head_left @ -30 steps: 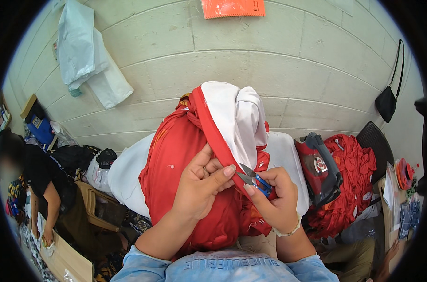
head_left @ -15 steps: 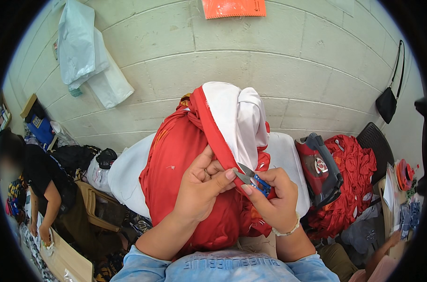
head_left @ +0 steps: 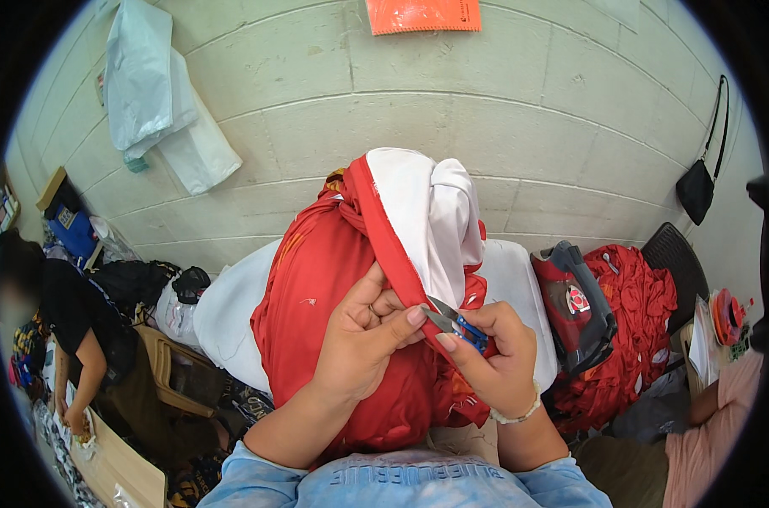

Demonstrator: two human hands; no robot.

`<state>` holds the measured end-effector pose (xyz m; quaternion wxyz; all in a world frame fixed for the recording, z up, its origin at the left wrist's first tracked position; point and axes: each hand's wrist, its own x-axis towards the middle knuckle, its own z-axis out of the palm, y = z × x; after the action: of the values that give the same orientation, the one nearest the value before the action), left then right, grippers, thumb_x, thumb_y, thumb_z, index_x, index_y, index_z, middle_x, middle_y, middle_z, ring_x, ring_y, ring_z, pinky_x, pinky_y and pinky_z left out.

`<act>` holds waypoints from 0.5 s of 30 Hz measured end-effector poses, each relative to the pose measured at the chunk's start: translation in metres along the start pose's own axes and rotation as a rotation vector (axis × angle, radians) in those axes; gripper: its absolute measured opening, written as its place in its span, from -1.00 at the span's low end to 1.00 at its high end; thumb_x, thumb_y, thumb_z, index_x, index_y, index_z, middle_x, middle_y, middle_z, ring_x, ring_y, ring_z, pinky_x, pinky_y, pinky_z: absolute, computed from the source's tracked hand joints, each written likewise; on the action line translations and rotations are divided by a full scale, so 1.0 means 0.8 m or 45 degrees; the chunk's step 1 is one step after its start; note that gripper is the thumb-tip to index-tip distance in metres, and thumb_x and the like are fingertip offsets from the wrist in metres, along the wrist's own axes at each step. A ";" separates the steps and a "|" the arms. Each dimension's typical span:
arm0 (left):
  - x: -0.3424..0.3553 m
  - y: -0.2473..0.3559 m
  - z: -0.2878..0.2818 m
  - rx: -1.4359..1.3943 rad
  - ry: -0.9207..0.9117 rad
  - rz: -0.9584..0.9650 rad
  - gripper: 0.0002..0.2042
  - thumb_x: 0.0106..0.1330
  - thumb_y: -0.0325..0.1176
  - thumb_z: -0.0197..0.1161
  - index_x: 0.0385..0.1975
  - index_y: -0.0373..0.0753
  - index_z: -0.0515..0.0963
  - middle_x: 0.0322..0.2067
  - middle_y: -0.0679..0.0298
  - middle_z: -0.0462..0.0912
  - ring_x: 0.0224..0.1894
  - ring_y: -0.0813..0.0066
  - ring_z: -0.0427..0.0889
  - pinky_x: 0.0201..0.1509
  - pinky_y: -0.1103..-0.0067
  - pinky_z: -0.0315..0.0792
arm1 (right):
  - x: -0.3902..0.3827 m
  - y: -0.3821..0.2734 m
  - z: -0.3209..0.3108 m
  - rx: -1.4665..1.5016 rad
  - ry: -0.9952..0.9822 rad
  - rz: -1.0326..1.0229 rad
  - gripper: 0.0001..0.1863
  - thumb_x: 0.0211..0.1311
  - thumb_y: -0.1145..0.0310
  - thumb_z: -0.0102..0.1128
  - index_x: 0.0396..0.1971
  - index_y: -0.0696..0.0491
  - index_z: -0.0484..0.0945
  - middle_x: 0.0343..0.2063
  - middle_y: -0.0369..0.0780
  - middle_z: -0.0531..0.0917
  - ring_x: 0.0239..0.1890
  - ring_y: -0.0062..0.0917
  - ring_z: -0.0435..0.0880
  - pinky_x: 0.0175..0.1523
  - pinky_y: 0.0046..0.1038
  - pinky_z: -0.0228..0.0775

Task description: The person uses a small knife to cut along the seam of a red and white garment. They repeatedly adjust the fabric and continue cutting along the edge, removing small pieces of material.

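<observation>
A large bundle of red fabric (head_left: 308, 296) with a white panel (head_left: 401, 195) lies over a pale padded surface in front of me. My left hand (head_left: 363, 330) pinches the red border strip (head_left: 393, 241) beside the white panel, thumb on top. Between the thumb and fingers of my right hand (head_left: 498, 356) are small thread snips (head_left: 469, 332) with blue handles. Their two grey blades are apart and sit at the strip's edge, close to my left fingertips. A loose thread clump (head_left: 308, 301) lies on the red cloth.
To the right stand a grey-and-red plastic case (head_left: 575, 305) and a heap of red fabric (head_left: 630, 313). A co-worker (head_left: 92, 339) is at a board on the left; another person's pink sleeve (head_left: 714, 440) shows lower right. A pale block wall (head_left: 520, 93) rises behind the bundle.
My hands, the snips and the cloth stay nearly in place. At the lower right, the person in pink has come further into view. The co-worker on the left has shifted slightly.
</observation>
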<state>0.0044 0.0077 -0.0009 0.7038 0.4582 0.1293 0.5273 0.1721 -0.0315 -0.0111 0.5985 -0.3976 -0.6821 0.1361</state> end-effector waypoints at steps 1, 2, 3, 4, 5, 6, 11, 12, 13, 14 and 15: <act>0.000 0.000 0.000 0.000 -0.001 0.000 -0.40 0.30 -0.58 0.09 0.32 -0.25 0.04 -0.13 0.25 0.58 -0.09 0.57 0.58 -0.03 0.60 0.52 | 0.000 0.000 0.000 0.011 0.004 -0.001 -0.72 -0.04 0.44 0.43 -0.38 0.20 0.51 -0.58 -0.22 0.56 -0.57 -0.64 0.54 -0.46 -0.65 0.34; 0.000 0.000 0.000 0.010 0.003 -0.002 -0.40 0.30 -0.58 0.10 0.32 -0.25 0.04 -0.13 0.25 0.58 -0.09 0.57 0.58 -0.03 0.60 0.52 | 0.000 0.001 0.001 0.024 0.005 0.016 -0.72 -0.04 0.44 0.43 -0.38 0.20 0.51 -0.58 -0.23 0.56 -0.58 -0.64 0.53 -0.47 -0.65 0.33; 0.000 0.000 0.000 0.007 0.004 -0.003 -0.40 0.30 -0.58 0.10 0.32 -0.25 0.04 -0.13 0.25 0.58 -0.09 0.57 0.58 -0.03 0.60 0.52 | -0.001 0.002 0.001 0.025 0.008 0.003 -0.73 -0.03 0.44 0.42 -0.38 0.20 0.51 -0.58 -0.23 0.55 -0.58 -0.64 0.52 -0.47 -0.65 0.32; -0.001 -0.001 0.000 0.014 0.011 -0.006 -0.40 0.30 -0.58 0.10 0.32 -0.26 0.04 -0.13 0.26 0.58 -0.09 0.57 0.58 -0.03 0.60 0.52 | -0.001 0.003 0.002 0.029 0.008 0.007 -0.74 -0.03 0.44 0.41 -0.39 0.20 0.51 -0.59 -0.24 0.55 -0.59 -0.64 0.51 -0.47 -0.64 0.32; -0.001 -0.001 0.000 0.025 0.016 -0.004 -0.40 0.30 -0.58 0.10 0.32 -0.26 0.04 -0.14 0.26 0.58 -0.09 0.58 0.57 -0.03 0.60 0.52 | -0.001 0.003 0.002 0.033 -0.001 0.018 -0.74 -0.02 0.44 0.41 -0.39 0.20 0.51 -0.59 -0.24 0.54 -0.60 -0.64 0.50 -0.48 -0.64 0.31; 0.000 -0.001 0.000 0.032 0.014 -0.008 -0.40 0.30 -0.58 0.10 0.32 -0.26 0.04 -0.13 0.26 0.58 -0.09 0.58 0.57 -0.03 0.60 0.53 | -0.001 0.004 0.001 0.024 0.007 0.025 -0.75 -0.01 0.44 0.40 -0.39 0.20 0.51 -0.59 -0.24 0.54 -0.60 -0.64 0.49 -0.48 -0.63 0.31; 0.000 0.000 0.002 0.052 0.021 -0.015 -0.39 0.29 -0.58 0.10 0.32 -0.26 0.03 -0.11 0.24 0.57 -0.09 0.57 0.57 -0.03 0.59 0.52 | -0.003 0.004 0.000 0.002 -0.006 0.085 -0.76 0.01 0.43 0.39 -0.41 0.19 0.49 -0.60 -0.26 0.52 -0.59 -0.68 0.46 -0.47 -0.64 0.28; 0.000 0.000 0.003 0.028 0.010 -0.009 -0.38 0.29 -0.58 0.11 0.33 -0.26 0.02 -0.11 0.24 0.57 -0.09 0.57 0.57 -0.03 0.60 0.51 | -0.004 0.004 0.002 0.209 0.027 0.179 -0.76 0.02 0.43 0.38 -0.41 0.18 0.48 -0.61 -0.27 0.51 -0.58 -0.71 0.45 -0.47 -0.65 0.27; 0.000 0.000 0.003 0.015 0.002 -0.005 -0.38 0.29 -0.59 0.11 0.33 -0.25 0.01 -0.10 0.24 0.57 -0.09 0.57 0.57 -0.02 0.60 0.51 | -0.006 0.003 0.006 0.416 0.059 0.272 -0.77 0.02 0.44 0.37 -0.42 0.17 0.47 -0.61 -0.29 0.51 -0.58 -0.73 0.44 -0.48 -0.65 0.25; 0.001 0.000 0.004 0.010 -0.006 0.006 -0.37 0.29 -0.59 0.11 0.33 -0.25 0.00 -0.10 0.24 0.57 -0.09 0.57 0.57 -0.02 0.60 0.50 | -0.008 0.003 0.007 0.592 0.063 0.379 -0.78 0.03 0.45 0.37 -0.42 0.17 0.46 -0.61 -0.30 0.51 -0.57 -0.75 0.43 -0.48 -0.66 0.24; 0.002 -0.001 0.004 0.005 0.005 -0.006 -0.36 0.28 -0.59 0.11 0.34 -0.25 -0.01 -0.10 0.24 0.57 -0.09 0.57 0.57 -0.02 0.60 0.50 | -0.009 0.004 0.007 0.485 0.019 0.350 -0.78 0.03 0.46 0.36 -0.43 0.16 0.46 -0.62 -0.31 0.50 -0.57 -0.76 0.41 -0.48 -0.67 0.23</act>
<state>0.0076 0.0075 0.0009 0.7039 0.4584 0.1328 0.5261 0.1682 -0.0330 -0.0198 0.6437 -0.3676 -0.5789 0.3397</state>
